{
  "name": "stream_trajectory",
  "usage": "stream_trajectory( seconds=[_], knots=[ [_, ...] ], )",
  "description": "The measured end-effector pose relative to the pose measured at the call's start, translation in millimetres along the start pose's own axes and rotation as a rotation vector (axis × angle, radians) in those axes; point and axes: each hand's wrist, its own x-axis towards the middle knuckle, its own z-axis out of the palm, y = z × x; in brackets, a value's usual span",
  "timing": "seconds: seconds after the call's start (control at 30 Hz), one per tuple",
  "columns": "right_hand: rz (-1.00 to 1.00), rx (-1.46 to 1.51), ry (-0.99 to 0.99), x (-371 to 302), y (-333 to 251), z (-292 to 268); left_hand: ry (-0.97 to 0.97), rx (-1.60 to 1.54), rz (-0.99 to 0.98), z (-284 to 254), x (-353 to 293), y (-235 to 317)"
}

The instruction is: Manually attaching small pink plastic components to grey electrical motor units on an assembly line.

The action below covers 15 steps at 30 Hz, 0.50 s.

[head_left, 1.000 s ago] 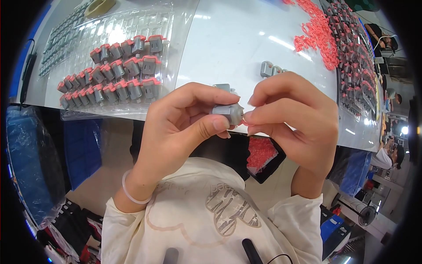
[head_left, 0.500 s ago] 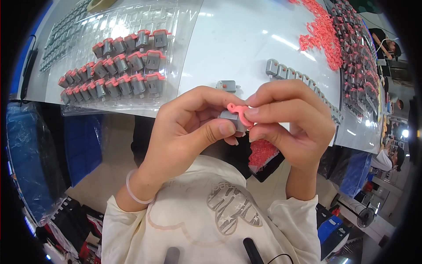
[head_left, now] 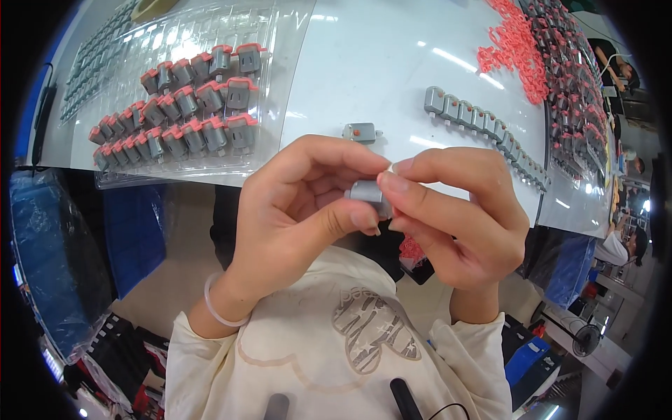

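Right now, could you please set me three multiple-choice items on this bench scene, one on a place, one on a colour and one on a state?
1. Where does the clear tray of capped parts lie?
A. On the table's left side
B. On the floor
C. On the person's lap

2. What colour are the loose rings heaped at the far right?
A. Blue
B. Coral red
C. Green

3. How is the grey part held?
A. Lying free on the table
B. Pinched between both hands
C. In the left hand alone

Answers: 1 A, the tray rests on the white table at the left. 2 B, the heap is coral red. 3 B, left hand and right hand both pinch it.
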Motion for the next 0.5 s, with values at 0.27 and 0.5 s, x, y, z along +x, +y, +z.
stream_trajectory(
  seconds=[0.27,0.5],
  knots=[
    [0.003,0.187,-0.023,-8,4,4,0.157,0.132,0.254,29,-15,4],
    [0.121,0.460,0.047,-16,1,12,-0.044,0.442,0.367,19,-11,9]
  ],
)
